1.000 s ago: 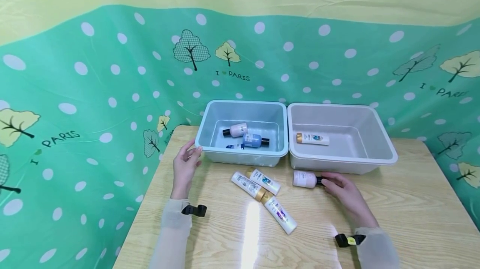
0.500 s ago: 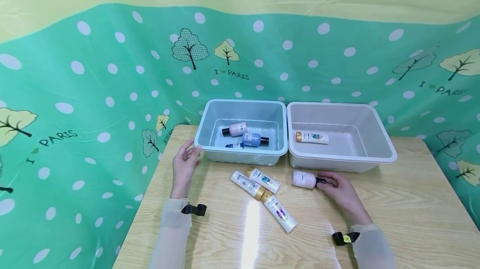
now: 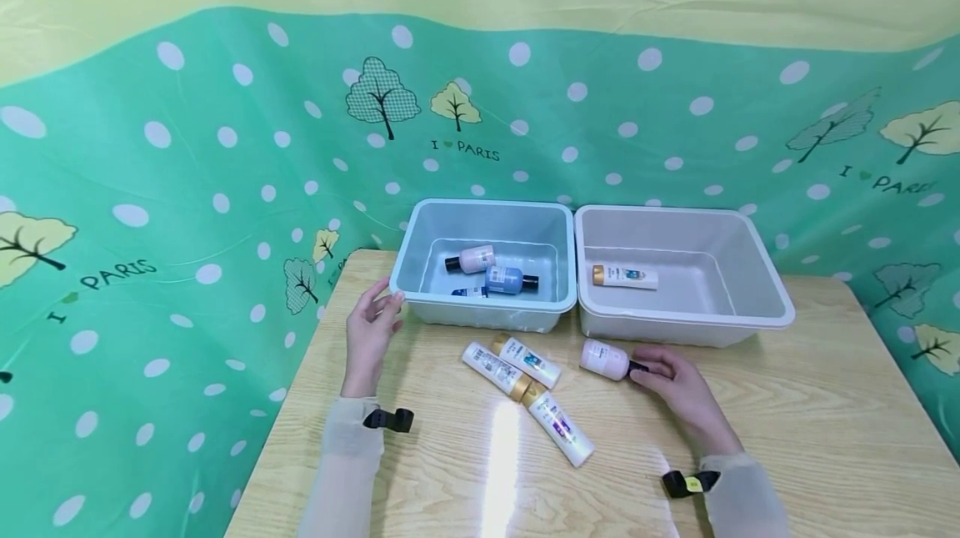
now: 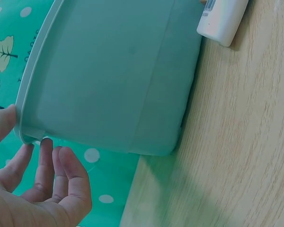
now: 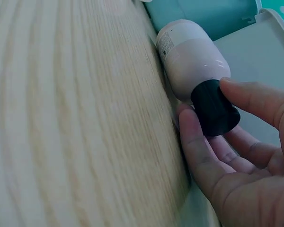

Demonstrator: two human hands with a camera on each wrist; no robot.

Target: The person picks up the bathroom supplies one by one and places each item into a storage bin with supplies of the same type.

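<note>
My right hand (image 3: 678, 388) pinches the black cap of a small pink bottle (image 3: 604, 359) in front of the grey bin (image 3: 686, 319). In the right wrist view, thumb and fingers sit around that cap (image 5: 215, 109); whether the bottle touches the table I cannot tell. At the near left corner of the light blue bin (image 3: 487, 304), my left hand (image 3: 369, 342) grips the rim. The left wrist view shows the thumb on one side of the rim (image 4: 31, 85) and the index fingertip on the other, the remaining fingers curled free.
Several white gold-capped bottles (image 3: 562, 425) lie on the wooden table (image 3: 435, 455) between the hands. The blue bin holds another pink bottle (image 3: 477, 258), a blue bottle (image 3: 504, 279) and a partly hidden dark-blue-labelled item (image 3: 470, 293). One white bottle (image 3: 630, 276) lies in the grey bin.
The pink bottle has shifted slightly left and turned, its cap end swinging toward me, with my right hand moving along. My left hand has stayed at the blue bin's corner.
</note>
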